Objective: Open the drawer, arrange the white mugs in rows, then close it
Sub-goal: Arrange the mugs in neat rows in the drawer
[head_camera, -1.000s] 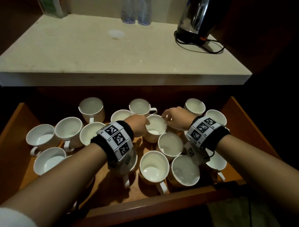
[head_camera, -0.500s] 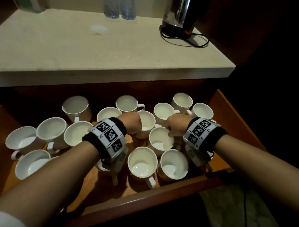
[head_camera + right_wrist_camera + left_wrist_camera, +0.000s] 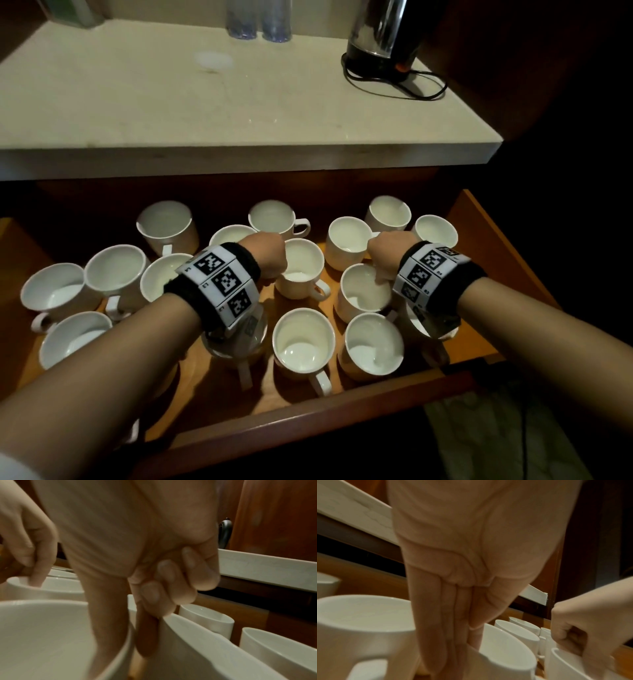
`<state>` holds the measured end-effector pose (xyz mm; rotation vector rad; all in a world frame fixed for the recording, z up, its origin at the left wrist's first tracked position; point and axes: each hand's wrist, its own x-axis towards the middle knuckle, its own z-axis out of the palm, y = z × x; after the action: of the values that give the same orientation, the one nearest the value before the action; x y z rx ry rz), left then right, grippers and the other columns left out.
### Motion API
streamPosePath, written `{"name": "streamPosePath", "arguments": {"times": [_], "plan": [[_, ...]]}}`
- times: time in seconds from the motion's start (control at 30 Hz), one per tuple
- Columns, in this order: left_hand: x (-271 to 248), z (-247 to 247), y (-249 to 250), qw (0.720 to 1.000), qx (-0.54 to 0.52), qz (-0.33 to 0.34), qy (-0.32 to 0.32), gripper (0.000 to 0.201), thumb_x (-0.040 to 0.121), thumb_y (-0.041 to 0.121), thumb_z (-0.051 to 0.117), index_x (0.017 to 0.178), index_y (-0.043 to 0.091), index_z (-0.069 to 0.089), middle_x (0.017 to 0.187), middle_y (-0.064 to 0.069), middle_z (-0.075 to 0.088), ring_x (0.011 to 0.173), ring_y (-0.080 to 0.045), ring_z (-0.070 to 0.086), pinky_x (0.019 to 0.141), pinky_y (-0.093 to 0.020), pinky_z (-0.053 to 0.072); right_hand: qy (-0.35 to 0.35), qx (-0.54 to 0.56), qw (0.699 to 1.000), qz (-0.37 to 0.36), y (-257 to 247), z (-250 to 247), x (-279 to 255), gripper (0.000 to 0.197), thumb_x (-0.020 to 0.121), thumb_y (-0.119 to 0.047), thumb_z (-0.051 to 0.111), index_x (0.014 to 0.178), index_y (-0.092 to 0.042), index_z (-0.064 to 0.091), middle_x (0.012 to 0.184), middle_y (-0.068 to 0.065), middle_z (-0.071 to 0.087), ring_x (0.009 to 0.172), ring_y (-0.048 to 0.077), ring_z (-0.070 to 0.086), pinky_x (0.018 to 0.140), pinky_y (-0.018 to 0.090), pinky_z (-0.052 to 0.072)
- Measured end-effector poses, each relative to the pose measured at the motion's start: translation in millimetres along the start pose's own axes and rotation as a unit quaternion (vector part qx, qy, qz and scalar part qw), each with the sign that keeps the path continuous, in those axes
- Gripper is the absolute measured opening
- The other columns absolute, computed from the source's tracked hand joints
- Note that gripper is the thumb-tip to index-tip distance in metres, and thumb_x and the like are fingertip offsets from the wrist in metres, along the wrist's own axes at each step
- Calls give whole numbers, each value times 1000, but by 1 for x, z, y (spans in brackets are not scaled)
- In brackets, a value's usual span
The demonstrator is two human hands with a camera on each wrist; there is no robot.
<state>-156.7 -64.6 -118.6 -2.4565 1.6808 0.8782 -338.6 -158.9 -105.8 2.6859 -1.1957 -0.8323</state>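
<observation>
1. Presently, the drawer point(image 3: 486, 240) stands open below the countertop point(image 3: 239, 102), with white mugs point(image 3: 303, 339) standing loosely inside it, not in rows.
2. Left hand point(image 3: 265, 255): thumb inside, fingers outside, pinching the rim of the centre mug point(image 3: 301, 267).
3. Right hand point(image 3: 385, 255): pinching the rim of the mug just right of centre point(image 3: 364, 294), remaining fingers curled.
4. A kettle point(image 3: 380, 37) sits at the countertop's far right.
</observation>
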Motion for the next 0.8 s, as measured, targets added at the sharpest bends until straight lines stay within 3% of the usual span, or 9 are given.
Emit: {"name": "streamPosePath", "arguments": {"times": [0.1,0.2,0.27,0.43,0.57,0.6,0.67,0.73,0.8], "plan": [[0,1,-4,1000,7,8,9,24,91,12,49,103,5,69,100,-10,73,85,-20,65,69,-28,48,7,26,1000,12,-2,-8,-1,38,83,-34,67,108,-7,60,106,10,65,97,29,64,73,34,46],[0,1,-5,1000,18,12,21,19,91,10,48,96,4,66,104,-13,71,90,-24,64,77,-32,48,87,137,987,-9,-11,-15,5,23,90,-21,55,109,-11,62,111,12,64,102,32,61,84,38,50],[0,0,-5,999,21,8,29,22,91,9,49,103,1,66,106,-14,69,94,-26,63,77,-33,47,120,211,968,-58,-23,-15,12,26,90,-15,53,115,-16,62,115,9,64,106,27,60,90,37,50],[-1,0,-5,999,15,10,42,23,92,10,47,106,-1,63,108,-17,66,101,-30,61,75,-32,45,62,217,967,-121,-49,-15,21,37,93,-9,46,128,-10,56,123,14,63,114,32,57,90,33,44],[-1,1,-5,999,-9,3,44,31,91,7,45,115,1,61,116,-15,65,107,-29,60,88,-34,49,67,197,972,-106,-47,-14,22,21,92,-11,47,97,-8,67,102,17,66,97,34,59,79,34,45],[-1,2,-4,999,-12,6,47,32,91,6,43,117,2,62,118,-15,65,109,-28,60,92,-35,50,67,193,974,-101,-45,-14,22,21,91,-10,46,79,-12,63,91,15,64,88,33,56,74,32,42],[-3,4,-3,998,-8,15,55,34,91,6,42,118,3,62,121,-14,63,112,-28,59,97,-36,48,68,190,975,-96,-43,-16,20,38,89,-6,46,56,-24,39,70,7,50,78,26,44,69,29,33],[-5,5,-3,998,-10,21,54,35,90,6,43,119,4,63,123,-13,63,114,-27,58,98,-36,47,66,197,974,-92,-42,-18,19,44,87,-4,46,54,-26,30,61,-1,38,76,24,41,69,27,31],[-5,3,-4,998,-25,19,63,34,91,7,44,118,6,64,123,-12,63,114,-27,58,98,-36,47,78,215,970,-79,-40,-21,21,37,88,-6,48,57,-26,42,63,-3,46,78,26,47,70,27,36]]}}
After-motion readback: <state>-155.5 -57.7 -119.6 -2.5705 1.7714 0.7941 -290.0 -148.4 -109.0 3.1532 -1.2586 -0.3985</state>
